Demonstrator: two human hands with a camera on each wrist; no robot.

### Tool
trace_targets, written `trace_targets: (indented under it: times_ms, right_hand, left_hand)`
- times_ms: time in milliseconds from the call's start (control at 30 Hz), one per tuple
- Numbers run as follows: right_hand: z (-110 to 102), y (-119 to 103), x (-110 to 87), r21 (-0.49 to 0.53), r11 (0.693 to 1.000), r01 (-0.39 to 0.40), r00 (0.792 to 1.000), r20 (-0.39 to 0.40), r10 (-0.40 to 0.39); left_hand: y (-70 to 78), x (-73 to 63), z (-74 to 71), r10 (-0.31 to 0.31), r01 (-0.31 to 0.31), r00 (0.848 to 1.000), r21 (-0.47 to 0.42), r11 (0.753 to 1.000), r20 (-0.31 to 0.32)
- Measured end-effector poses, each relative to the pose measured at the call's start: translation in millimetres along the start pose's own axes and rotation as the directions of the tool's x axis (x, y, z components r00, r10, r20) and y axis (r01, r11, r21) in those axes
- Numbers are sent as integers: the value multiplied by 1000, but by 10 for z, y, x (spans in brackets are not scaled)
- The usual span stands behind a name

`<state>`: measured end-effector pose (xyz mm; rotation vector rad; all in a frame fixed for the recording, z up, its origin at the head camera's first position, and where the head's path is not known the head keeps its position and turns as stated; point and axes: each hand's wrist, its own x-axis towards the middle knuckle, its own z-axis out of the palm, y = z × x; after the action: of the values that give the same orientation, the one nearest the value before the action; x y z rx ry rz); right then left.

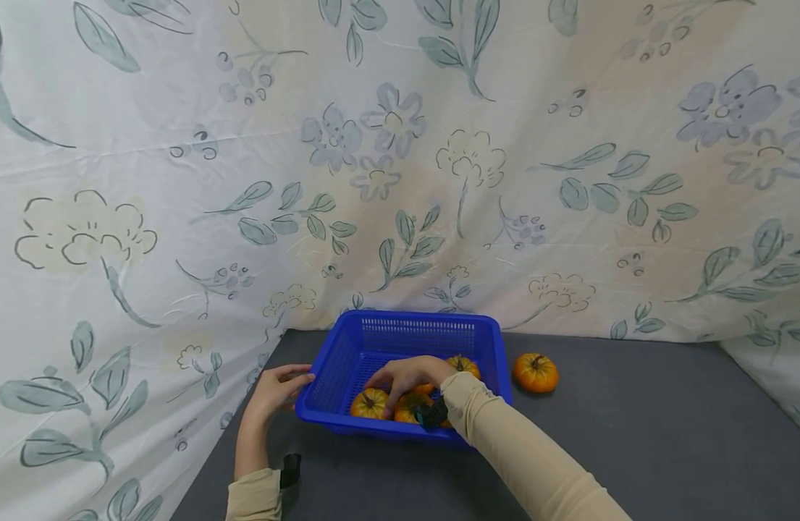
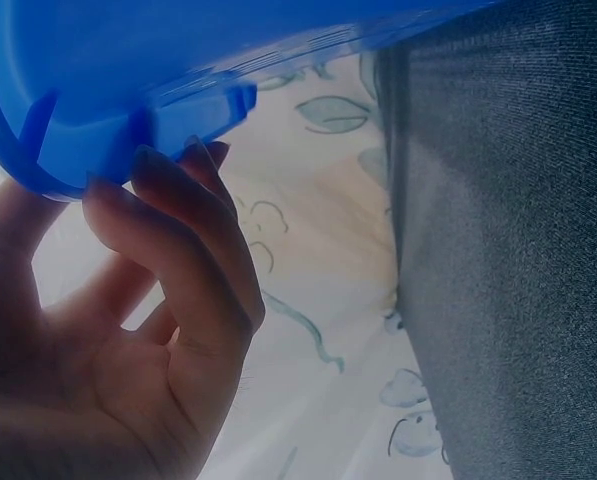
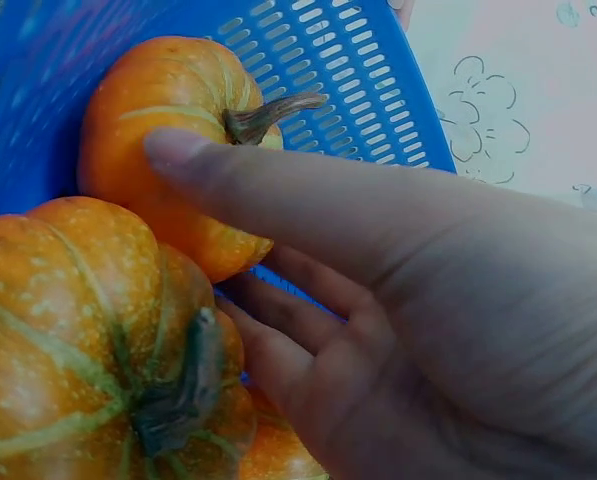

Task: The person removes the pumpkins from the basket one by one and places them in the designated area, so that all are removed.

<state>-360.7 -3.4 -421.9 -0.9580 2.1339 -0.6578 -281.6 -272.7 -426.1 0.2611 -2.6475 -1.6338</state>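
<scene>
Left hand gripping one end of the blue basket, thumb and curled fingers pinched about its rim, right hand reaching inside: so runs the scene relayed to my station from the dark table. Close up on my right-wrist view, the right hand clasps a streaked orange pumpkin, thumb laid across it and fingers tucked around its far side. On the head view it lies within the basket, toward the left front; whether it bears on the basket floor I cannot tell. A second pumpkin sits just beside it, and a third pumpkin lies farther back to the right. One lone pumpkin rests outside, on the table just right of the basket.

I judge the step in hand to be handling the pumpkins one at a time while the left hand steadies the basket; whether this one is being set down or picked up, I cannot say. Either way, the next move calls for a sure hold and care around its neighbours.

No brand, label or lettering is legible to me; the pale cloth behind shows only drawn blossoms, leaves and berries.
</scene>
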Motion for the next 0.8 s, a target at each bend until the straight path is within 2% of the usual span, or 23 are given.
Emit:
trace_targets:
  times_ms: [233,800]
  right_hand:
    - [6,14,-4,109,994,0,1000,-19,2]
    - [9,18,-7,152,987,56,998,-48,-49]
  left_hand:
    - [-3,19,9,-7,7,1000,-8,1000,-5]
    - [-8,13,13,-14,14,1000,-6,1000,-13]
